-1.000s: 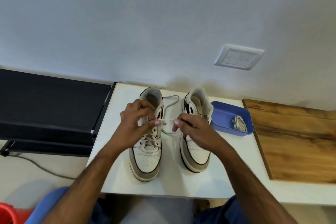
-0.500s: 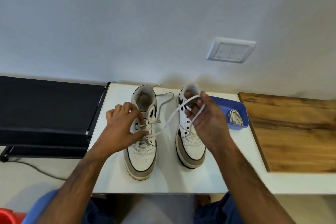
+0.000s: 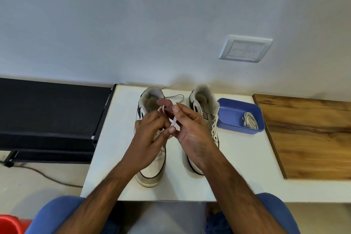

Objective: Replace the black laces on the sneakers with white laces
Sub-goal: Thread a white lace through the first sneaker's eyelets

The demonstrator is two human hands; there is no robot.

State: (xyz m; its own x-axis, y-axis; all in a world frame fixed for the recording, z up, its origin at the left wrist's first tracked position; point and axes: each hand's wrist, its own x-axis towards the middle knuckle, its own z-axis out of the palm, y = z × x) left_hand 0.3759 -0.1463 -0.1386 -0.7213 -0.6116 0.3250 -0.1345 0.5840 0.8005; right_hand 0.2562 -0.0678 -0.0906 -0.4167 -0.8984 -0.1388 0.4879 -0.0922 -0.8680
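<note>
Two white sneakers with grey toe trim stand side by side on the white table (image 3: pixel 237 159), toes toward me. The left sneaker (image 3: pixel 152 167) carries a white lace (image 3: pixel 174 121) in its eyelets. My left hand (image 3: pixel 150 135) sits over that sneaker's eyelets and pinches the lace with curled fingers. My right hand (image 3: pixel 187 125) holds the free lace end between thumb and fingers, just right of the left hand. The right sneaker (image 3: pixel 206 104) shows bare eyelets and is partly hidden behind my right wrist. Another white lace (image 3: pixel 249 120) lies bundled in the blue tray (image 3: pixel 230 112).
A wooden board (image 3: pixel 307 135) covers the table's right side. A black rack (image 3: pixel 51 116) stands left of the table, with a cable on the floor below it. A wall switch (image 3: pixel 246 48) is above. A red object (image 3: pixel 9 224) sits at the bottom left corner.
My right hand has come back left and down from above the right sneaker, bringing the lace end close to my left hand over the left sneaker.
</note>
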